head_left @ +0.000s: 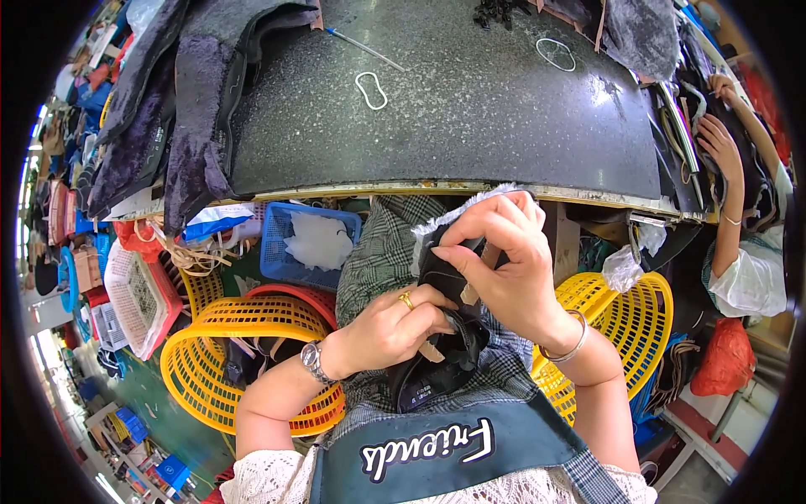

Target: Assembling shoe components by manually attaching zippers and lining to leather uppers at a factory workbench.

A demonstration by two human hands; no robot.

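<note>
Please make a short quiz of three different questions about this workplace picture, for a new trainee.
1. True or false: both of the person's hands are on the black shoe piece held over the lap.
2. Which hand wears a ring? A) the left hand B) the right hand C) neither
3. Fill in: the basket under the left forearm is coloured ____.

Key
1. True. The two hands grip the dark piece, which has a pale fluffy lining at its top.
2. A. A gold ring sits on a finger of the left hand; the right wrist carries a bangle.
3. Yellow.
</note>
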